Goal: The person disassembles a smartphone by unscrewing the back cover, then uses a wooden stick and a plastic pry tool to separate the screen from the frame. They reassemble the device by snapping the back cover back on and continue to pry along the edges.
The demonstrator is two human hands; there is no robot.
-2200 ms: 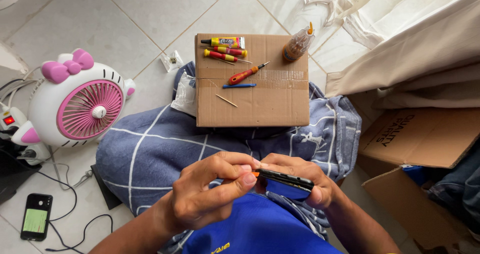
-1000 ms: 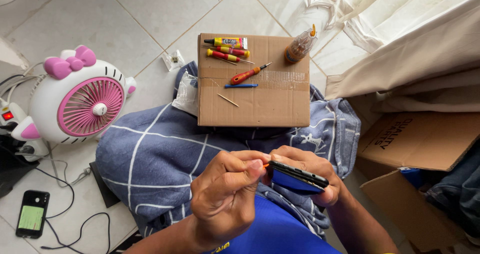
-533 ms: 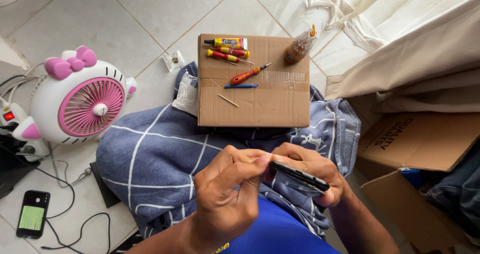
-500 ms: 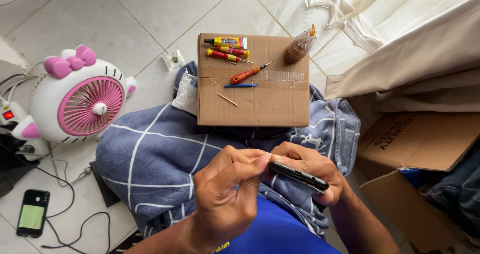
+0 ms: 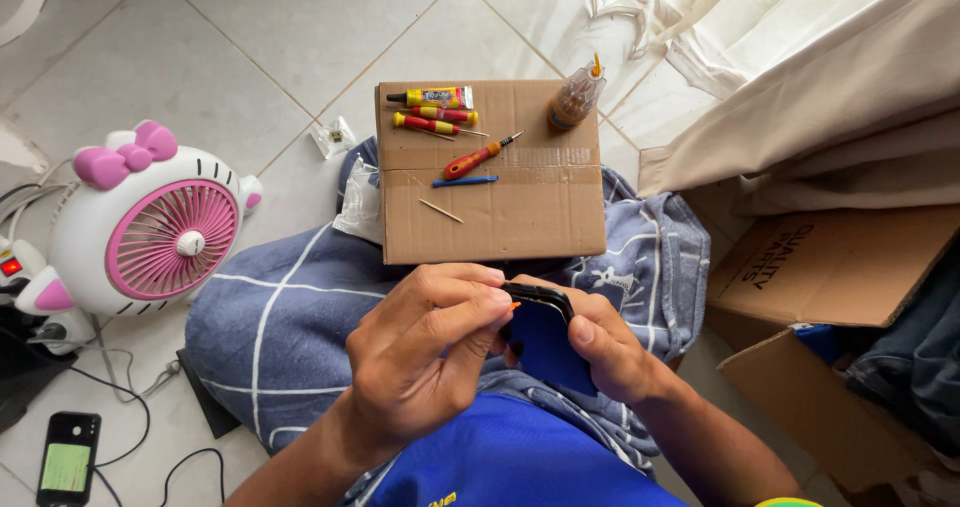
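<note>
My right hand [image 5: 610, 352] grips a dark blue phone [image 5: 545, 342] with a black rim, tilted up over my lap. My left hand [image 5: 425, 352] is closed around a small orange-tipped tool [image 5: 514, 307] and presses it against the phone's left edge. Both hands sit just in front of a flat cardboard box [image 5: 535, 217] resting on a blue checked blanket [image 5: 280, 307].
On the box lie a glue tube [image 5: 432, 97], two red and yellow screwdrivers [image 5: 432, 123], an orange screwdriver [image 5: 475, 158], a blue pick [image 5: 465, 181], a toothpick and a small bottle [image 5: 574, 99]. A pink fan [image 5: 165, 232], another phone [image 5: 68, 459] and open cardboard boxes [image 5: 830, 267] surround me.
The phone has tipped from edge-on to showing its blue back, and my left hand has shifted along its left edge with the tool.
</note>
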